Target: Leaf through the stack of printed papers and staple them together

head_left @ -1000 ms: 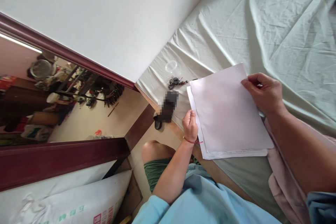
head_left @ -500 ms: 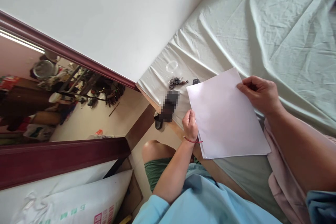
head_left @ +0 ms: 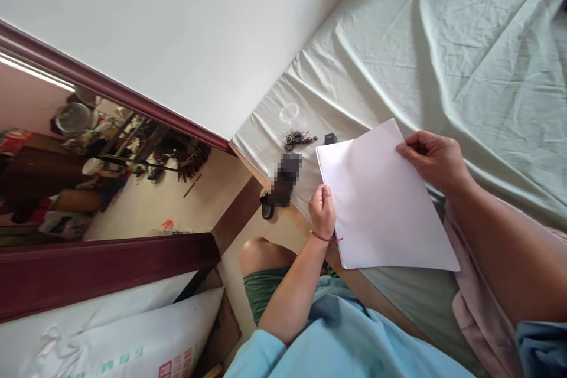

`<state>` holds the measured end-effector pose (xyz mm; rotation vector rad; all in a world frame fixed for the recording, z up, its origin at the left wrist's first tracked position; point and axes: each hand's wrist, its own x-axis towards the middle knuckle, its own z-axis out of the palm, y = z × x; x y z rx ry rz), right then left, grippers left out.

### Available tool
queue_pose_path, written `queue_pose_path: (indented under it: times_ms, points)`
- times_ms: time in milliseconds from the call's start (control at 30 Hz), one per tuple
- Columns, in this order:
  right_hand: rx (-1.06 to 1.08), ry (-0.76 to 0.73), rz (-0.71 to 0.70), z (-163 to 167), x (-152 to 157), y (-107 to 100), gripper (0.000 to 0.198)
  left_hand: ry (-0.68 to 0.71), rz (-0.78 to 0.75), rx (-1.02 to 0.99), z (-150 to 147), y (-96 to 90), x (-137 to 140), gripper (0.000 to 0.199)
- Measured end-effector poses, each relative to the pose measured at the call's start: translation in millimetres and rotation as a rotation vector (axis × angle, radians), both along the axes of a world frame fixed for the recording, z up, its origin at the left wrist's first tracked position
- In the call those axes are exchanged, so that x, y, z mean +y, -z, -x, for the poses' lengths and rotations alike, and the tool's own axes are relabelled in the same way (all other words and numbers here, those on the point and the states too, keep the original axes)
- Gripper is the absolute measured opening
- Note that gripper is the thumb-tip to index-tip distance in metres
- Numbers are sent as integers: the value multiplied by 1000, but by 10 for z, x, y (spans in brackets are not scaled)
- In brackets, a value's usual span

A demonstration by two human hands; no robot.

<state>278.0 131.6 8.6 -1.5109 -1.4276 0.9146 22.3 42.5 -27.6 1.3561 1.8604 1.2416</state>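
Note:
A stack of blank white paper [head_left: 385, 207] is held up over the bed's near edge, its top face turned toward me. My left hand [head_left: 322, 211] is closed on the stack's left edge, thumb on top, a red string round the wrist. At the upper right edge, my right hand [head_left: 432, 156] pinches the paper between thumb and fingers. The undersides of the sheets, and how many there are, stay hidden.
On the pale green bedsheet [head_left: 398, 59] lie a bunch of keys [head_left: 297, 140], a clear round container [head_left: 289, 113] and a small black box [head_left: 331, 139]. A pink cloth [head_left: 476, 307] is at right. A white sack [head_left: 146, 336] stands lower left, beyond it a doorway. A slipper [head_left: 267, 205] lies below.
My right hand has shifted slightly left with the paper's upper corner, and the lower right corner has moved a little right and down. My left hand has hardly moved.

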Motion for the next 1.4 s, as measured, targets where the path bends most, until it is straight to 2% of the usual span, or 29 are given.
queue_pose_path:
  times_ms: [233,367,433,500,600,667,733,800,867,967,1067,1167,1267,1400]
  points:
    - [59,-13,48,-3,-10,-26,22,-7,2,66,-7,5,12,46]
    - [-35,9,46,-11,52,78,17,32,-24,40,2,-34,10,51]
    - [-77,41,-15,-19,90,140,27,47,-35,10,9,-67,-4,54]
    - [-27,62,-40,-26,106,165,43,50,-53,-9,13,-89,-29,56]
    - [222,-65,78,-37,74,121,58,21,-72,-53,10,-68,-74,56]
    - [434,-211,198,-54,36,69,58,-35,-66,-124,3,-10,-97,56]
    - [599,-280,296,-80,10,31,53,-124,-45,-229,-5,62,-104,59]
    - [680,-245,359,-103,5,15,45,-181,0,-331,-8,111,-92,65]
    - [713,-179,406,-109,14,9,38,-174,57,-392,-5,107,-57,64]
    - [730,-108,491,-68,21,-8,31,-87,93,-433,13,-7,43,55]
    - [746,-114,534,5,-7,-26,27,55,62,-444,46,-162,181,48]
    - [745,-181,539,57,-43,-12,26,32,42,-281,86,-240,283,43]
    - [678,-217,521,72,-44,22,28,61,73,-183,104,-223,289,43]
    - [431,-82,285,58,2,61,34,187,173,-249,60,-186,177,42]
